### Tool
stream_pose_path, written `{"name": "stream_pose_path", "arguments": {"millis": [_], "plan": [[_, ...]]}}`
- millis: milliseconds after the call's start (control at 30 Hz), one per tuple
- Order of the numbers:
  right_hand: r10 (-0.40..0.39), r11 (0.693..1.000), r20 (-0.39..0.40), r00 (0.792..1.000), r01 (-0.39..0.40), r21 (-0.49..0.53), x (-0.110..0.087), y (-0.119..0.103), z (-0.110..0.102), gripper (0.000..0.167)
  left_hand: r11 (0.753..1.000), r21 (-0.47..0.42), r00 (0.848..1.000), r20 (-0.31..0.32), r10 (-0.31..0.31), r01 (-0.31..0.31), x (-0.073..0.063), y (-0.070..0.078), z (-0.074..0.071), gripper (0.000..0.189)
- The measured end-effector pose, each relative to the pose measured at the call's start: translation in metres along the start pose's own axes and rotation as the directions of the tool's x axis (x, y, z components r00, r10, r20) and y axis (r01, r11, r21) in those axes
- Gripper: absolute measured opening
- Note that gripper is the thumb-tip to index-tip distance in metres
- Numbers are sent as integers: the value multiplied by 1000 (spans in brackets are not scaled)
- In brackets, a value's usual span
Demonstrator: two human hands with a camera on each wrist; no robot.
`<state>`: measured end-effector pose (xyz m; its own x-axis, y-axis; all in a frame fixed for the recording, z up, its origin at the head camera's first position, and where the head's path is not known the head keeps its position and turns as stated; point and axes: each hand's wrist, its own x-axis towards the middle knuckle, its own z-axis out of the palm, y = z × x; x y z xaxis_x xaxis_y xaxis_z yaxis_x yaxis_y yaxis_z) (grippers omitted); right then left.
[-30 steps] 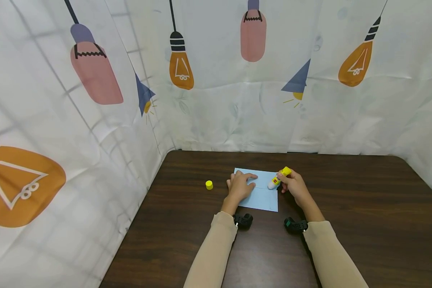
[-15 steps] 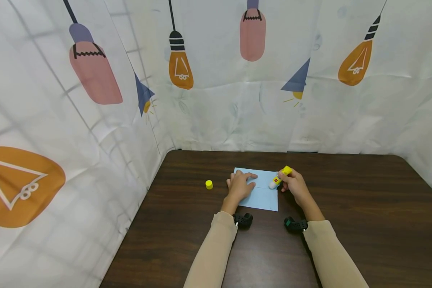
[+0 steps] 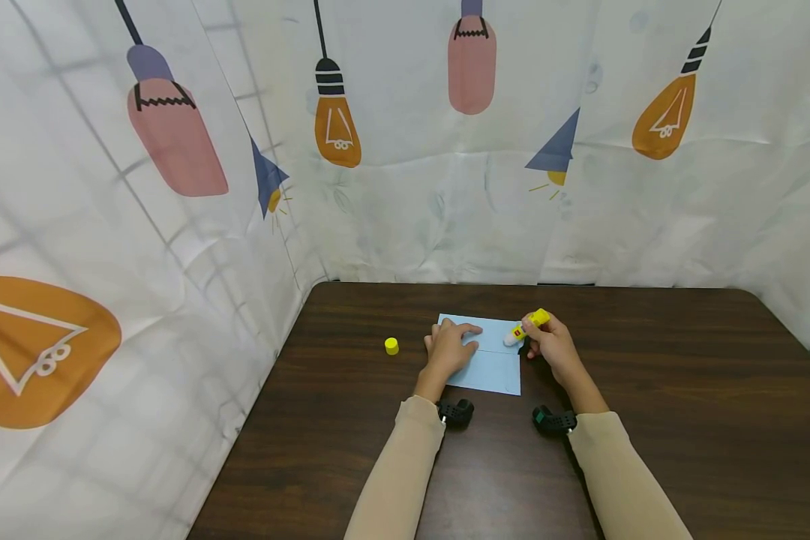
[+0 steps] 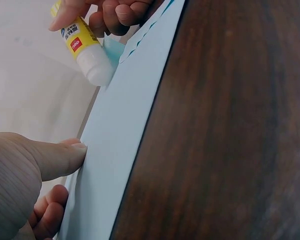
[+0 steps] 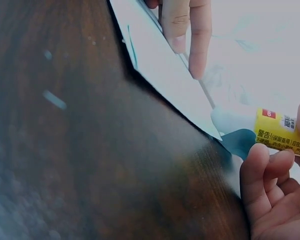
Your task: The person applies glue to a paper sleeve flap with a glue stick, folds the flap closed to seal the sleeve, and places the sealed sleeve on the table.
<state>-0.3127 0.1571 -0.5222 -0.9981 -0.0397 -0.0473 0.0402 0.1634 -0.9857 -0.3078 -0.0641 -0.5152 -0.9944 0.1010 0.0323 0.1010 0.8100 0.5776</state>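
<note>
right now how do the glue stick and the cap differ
The glue stick is long, yellow with a white end; the cap is short and all yellow. The glue stick is held at a tilt in the right hand; the cap sits untouched on the table. The glue stick is over the paper; the cap is off it. Both share yellow.

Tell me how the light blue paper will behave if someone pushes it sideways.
The light blue paper looks thin in the wrist views, so it would probably bend or buckle easily. The line across it may be a crease, a likely bending place. With the left hand on it, pushing might wrinkle it.
</note>
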Motion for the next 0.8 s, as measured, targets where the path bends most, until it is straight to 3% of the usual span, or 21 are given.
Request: {"name": "stream_pose_path", "arguments": {"millis": [800], "plan": [[1, 1000, -28, 1000, -2, -30, 0, -1, 0, 49, 1000, -1, 1000, 0, -4, 4, 0, 0, 0, 28]]}}
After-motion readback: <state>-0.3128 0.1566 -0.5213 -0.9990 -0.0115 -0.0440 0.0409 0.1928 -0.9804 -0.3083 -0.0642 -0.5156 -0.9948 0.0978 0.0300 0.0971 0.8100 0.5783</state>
